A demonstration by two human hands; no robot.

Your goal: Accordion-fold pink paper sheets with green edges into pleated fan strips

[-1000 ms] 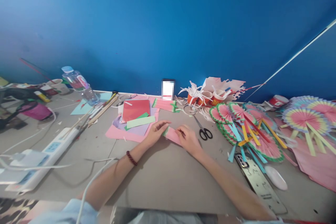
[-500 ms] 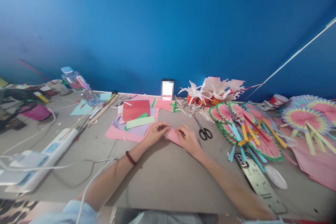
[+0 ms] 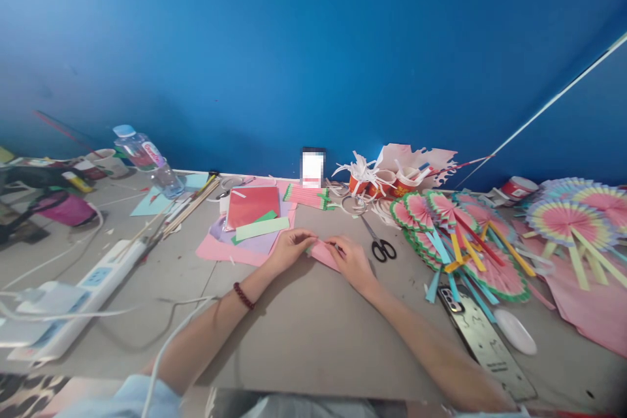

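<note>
Between my hands is a small piece of pink paper [image 3: 325, 256] with a green edge at its left end. My left hand [image 3: 292, 248] pinches that left end between thumb and fingers. My right hand [image 3: 349, 260] grips the paper's right part, its fingers bent over the top. Just behind my left hand lies a light green paper strip [image 3: 263, 228] on stacked coloured sheets. Black-handled scissors [image 3: 383, 248] rest to the right of my right hand. A pleated pink and green paper piece [image 3: 306, 196] lies farther back.
A phone [image 3: 484, 339], a white mouse-shaped object [image 3: 515, 331] and folded paper fans [image 3: 453, 235] occupy the right side. Red paper cups [image 3: 382, 183] stand by the wall. At left are a power strip [image 3: 91, 294], a water bottle [image 3: 149, 158] and wooden sticks [image 3: 193, 206].
My right hand's fingers have shifted slightly left along the pink paper. Both hands otherwise stay in about the same place.
</note>
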